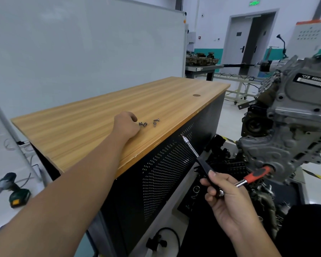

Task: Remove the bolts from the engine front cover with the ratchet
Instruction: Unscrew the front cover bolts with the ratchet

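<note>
Two hands work apart: the engine front cover stands at two o'clock from the right hand, which grips the ratchet, handle pointing toward it. At ten o'clock, the left hand, fingers curled, rests beside loose bolts on the wooden worktop.

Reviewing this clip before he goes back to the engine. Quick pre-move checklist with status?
1. Removed bolts parked on the wooden benchtop: ok, small cluster, back from the edge.
2. Left hand free of bolts: cannot tell, fingers curled, resting on the top beside them.
3. Ratchet in right hand: ok, gripped.
4. Only the ratchet in that hand: not ok, a thin black tool is held too.
5. Socket fitted: cannot tell, head hidden.
6. Front cover reachable: ok, nothing in front of it.
</note>
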The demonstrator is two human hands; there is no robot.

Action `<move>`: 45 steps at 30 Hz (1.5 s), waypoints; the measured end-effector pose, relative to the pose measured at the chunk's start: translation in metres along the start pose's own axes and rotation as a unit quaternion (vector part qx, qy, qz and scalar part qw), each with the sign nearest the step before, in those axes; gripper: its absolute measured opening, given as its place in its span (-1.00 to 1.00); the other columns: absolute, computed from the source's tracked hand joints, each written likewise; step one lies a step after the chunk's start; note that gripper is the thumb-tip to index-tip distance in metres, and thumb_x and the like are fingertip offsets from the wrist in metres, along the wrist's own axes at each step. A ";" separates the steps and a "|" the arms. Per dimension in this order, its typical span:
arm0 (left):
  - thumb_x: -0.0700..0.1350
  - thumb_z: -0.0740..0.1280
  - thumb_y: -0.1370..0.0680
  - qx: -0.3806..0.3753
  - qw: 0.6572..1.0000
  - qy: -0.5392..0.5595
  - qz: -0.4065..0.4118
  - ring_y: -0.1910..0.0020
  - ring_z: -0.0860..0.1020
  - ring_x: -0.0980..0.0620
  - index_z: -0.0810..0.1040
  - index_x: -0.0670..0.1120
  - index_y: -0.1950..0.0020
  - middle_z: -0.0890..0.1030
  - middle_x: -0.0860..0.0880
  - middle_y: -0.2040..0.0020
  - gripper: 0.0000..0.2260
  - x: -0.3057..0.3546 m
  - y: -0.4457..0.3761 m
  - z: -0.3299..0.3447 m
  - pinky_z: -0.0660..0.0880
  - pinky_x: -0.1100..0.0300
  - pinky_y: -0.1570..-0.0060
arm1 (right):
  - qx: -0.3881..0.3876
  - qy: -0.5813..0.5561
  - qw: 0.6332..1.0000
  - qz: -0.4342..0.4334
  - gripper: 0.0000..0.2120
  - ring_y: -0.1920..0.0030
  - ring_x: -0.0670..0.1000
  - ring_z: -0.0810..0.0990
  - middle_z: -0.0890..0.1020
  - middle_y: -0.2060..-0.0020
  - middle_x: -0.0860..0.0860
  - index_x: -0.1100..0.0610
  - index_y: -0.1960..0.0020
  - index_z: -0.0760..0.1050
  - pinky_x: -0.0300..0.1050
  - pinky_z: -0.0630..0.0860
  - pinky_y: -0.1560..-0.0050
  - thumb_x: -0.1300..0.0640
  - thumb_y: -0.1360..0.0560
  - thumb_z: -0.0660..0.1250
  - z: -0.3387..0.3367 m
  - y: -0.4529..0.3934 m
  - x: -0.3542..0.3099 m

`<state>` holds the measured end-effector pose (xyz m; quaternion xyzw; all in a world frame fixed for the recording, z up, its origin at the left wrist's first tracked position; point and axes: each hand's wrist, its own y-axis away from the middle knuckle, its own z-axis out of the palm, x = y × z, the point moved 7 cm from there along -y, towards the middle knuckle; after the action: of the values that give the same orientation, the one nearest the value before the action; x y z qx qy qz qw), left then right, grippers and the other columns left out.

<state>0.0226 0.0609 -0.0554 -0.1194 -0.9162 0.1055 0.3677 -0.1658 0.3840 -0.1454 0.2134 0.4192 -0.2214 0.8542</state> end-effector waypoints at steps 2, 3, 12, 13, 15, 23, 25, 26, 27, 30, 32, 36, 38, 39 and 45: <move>-0.24 0.44 -0.50 -0.001 1.000 -0.008 0.000 -0.16 0.59 -0.10 0.62 -0.09 -0.19 0.61 -0.15 -0.20 -0.73 0.001 0.002 -0.001 0.56 0.10 -0.15 | 0.002 -0.003 1.000 0.002 -0.91 0.50 -0.07 0.48 0.67 0.24 0.26 0.09 0.34 0.66 -0.23 0.45 0.52 0.16 -0.25 0.57 -0.001 0.001 -0.001; -0.24 0.44 -0.51 -0.003 1.000 -0.011 0.005 -0.15 0.59 -0.10 0.60 -0.10 -0.22 0.61 -0.15 -0.19 -0.71 0.001 0.002 -0.001 0.54 0.11 -0.12 | 0.002 -0.005 1.000 0.003 -0.91 0.50 -0.08 0.48 0.67 0.24 0.26 0.09 0.34 0.66 -0.23 0.45 0.52 0.16 -0.25 0.57 -0.002 0.001 -0.001; -0.17 0.32 -0.65 0.048 0.977 -0.007 0.209 -0.01 0.54 0.03 0.64 -0.08 -0.17 0.56 0.02 -0.06 -0.85 0.044 0.027 -0.008 0.47 0.16 -0.06 | 0.013 -0.042 0.999 0.007 -0.88 0.51 -0.09 0.47 0.67 0.26 0.24 0.09 0.37 0.63 -0.26 0.44 0.53 0.19 -0.28 0.55 -0.010 0.003 -0.012; -0.16 0.30 -0.66 0.032 0.965 -0.032 0.259 0.00 0.52 0.04 0.65 -0.09 -0.18 0.53 0.03 -0.05 -0.83 0.058 0.034 0.000 0.44 0.16 -0.06 | 0.015 -0.046 0.999 0.007 -0.89 0.51 -0.09 0.47 0.67 0.26 0.24 0.10 0.36 0.63 -0.26 0.44 0.53 0.19 -0.28 0.55 -0.011 0.003 -0.013; -0.13 0.27 -0.68 -0.005 0.945 -0.075 0.318 0.01 0.50 0.04 0.65 -0.11 -0.23 0.48 0.04 -0.04 -0.79 0.080 0.044 0.021 0.42 0.17 -0.05 | 0.022 -0.048 0.999 0.008 -0.88 0.51 -0.09 0.47 0.67 0.26 0.24 0.13 0.30 0.60 -0.25 0.44 0.53 0.19 -0.28 0.55 -0.013 0.003 -0.014; -0.21 0.26 -0.67 -0.074 0.938 -0.209 0.267 0.10 0.53 0.02 0.67 -0.19 -0.10 0.51 -0.11 -0.11 -0.81 0.094 0.026 0.072 0.47 0.20 0.06 | 0.037 -0.045 0.998 0.000 -0.83 0.51 -0.08 0.47 0.66 0.27 0.23 0.16 0.26 0.59 -0.23 0.45 0.53 0.18 -0.24 0.57 -0.027 -0.003 -0.020; -0.20 0.25 -0.67 -0.061 0.946 -0.192 0.253 0.05 0.54 -0.04 0.67 -0.21 -0.10 0.52 -0.13 -0.08 -0.80 0.092 0.026 0.066 0.53 0.12 -0.04 | 0.039 -0.046 0.998 0.001 -0.82 0.51 -0.08 0.47 0.66 0.27 0.23 0.16 0.25 0.58 -0.23 0.45 0.52 0.18 -0.25 0.56 -0.030 -0.006 -0.021; -0.19 0.25 -0.68 -0.035 0.954 -0.164 0.249 0.04 0.54 -0.06 0.68 -0.22 -0.11 0.52 -0.14 -0.05 -0.79 0.092 0.028 0.060 0.54 0.06 -0.06 | 0.040 -0.047 0.998 0.002 -0.83 0.51 -0.08 0.47 0.66 0.26 0.23 0.16 0.26 0.59 -0.23 0.45 0.53 0.18 -0.25 0.56 -0.032 -0.007 -0.021; -0.20 0.25 -0.68 0.003 0.962 -0.118 0.245 0.05 0.54 -0.08 0.68 -0.22 -0.11 0.53 -0.13 -0.03 -0.79 0.093 0.033 0.052 0.54 0.03 -0.06 | 0.040 -0.048 0.998 0.001 -0.85 0.51 -0.08 0.47 0.66 0.26 0.23 0.14 0.28 0.60 -0.23 0.45 0.53 0.18 -0.24 0.57 -0.034 -0.008 -0.023; -0.21 0.28 -0.66 0.056 0.969 0.069 0.232 0.13 0.59 0.00 0.67 -0.12 -0.04 0.61 -0.01 0.09 -0.84 0.116 0.065 0.045 0.55 0.12 0.05 | 0.050 -0.050 0.997 -0.013 -0.87 0.50 -0.08 0.48 0.66 0.27 0.23 0.08 0.35 0.63 -0.23 0.44 0.52 0.18 -0.23 0.57 -0.046 -0.011 -0.033; -0.21 0.31 -0.64 -0.041 0.960 0.197 0.196 0.28 0.66 0.07 0.63 -0.03 0.02 0.65 0.00 0.18 -0.86 0.141 0.088 0.076 0.58 0.23 0.27 | 0.072 -0.058 0.995 -0.027 -0.85 0.51 -0.09 0.47 0.66 0.28 0.22 0.10 0.32 0.60 -0.24 0.43 0.53 0.19 -0.23 0.57 -0.059 -0.012 -0.044; -0.23 0.47 -0.55 -0.196 0.902 0.374 0.093 0.41 0.63 0.08 0.61 -0.13 0.00 0.65 -0.04 0.31 -0.92 0.200 0.118 0.158 0.52 0.28 0.41 | 0.111 -0.062 0.990 -0.057 -0.77 0.53 -0.10 0.45 0.64 0.32 0.18 0.13 0.20 0.52 -0.27 0.38 0.56 0.18 -0.23 0.53 -0.089 -0.019 -0.072; -0.27 0.48 -0.53 -0.263 0.855 0.446 0.019 0.45 0.54 0.08 0.64 -0.19 0.08 0.60 -0.02 0.39 -0.96 0.222 0.126 0.200 0.45 0.27 0.45 | 0.124 -0.047 0.989 -0.059 -0.73 0.54 -0.10 0.43 0.63 0.33 0.18 0.16 0.14 0.52 -0.27 0.37 0.57 0.18 -0.22 0.53 -0.107 -0.023 -0.081; -0.28 0.46 -0.54 -0.300 0.825 0.478 -0.016 0.45 0.48 0.08 0.64 -0.21 0.09 0.57 -0.02 0.40 -0.96 0.230 0.130 0.221 0.41 0.27 0.47 | 0.131 -0.038 0.989 -0.059 -0.69 0.55 -0.10 0.42 0.62 0.33 0.18 0.17 0.11 0.51 -0.27 0.36 0.57 0.18 -0.21 0.52 -0.116 -0.026 -0.085; -0.25 0.31 -0.65 -0.432 0.706 0.547 -0.128 0.40 0.48 0.12 0.57 -0.19 0.08 0.54 -0.06 0.28 -0.87 0.238 0.135 0.318 0.44 0.32 0.44 | 0.162 0.105 0.979 -0.062 -0.68 0.53 -0.04 0.42 0.61 0.33 0.24 0.27 0.17 0.53 -0.20 0.37 0.56 0.17 -0.17 0.54 -0.164 -0.062 -0.128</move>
<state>-0.3476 0.2262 -0.1638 -0.1835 -0.5062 -0.4333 0.7227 -0.3722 0.4494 -0.1443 0.3448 0.4778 -0.3150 0.7441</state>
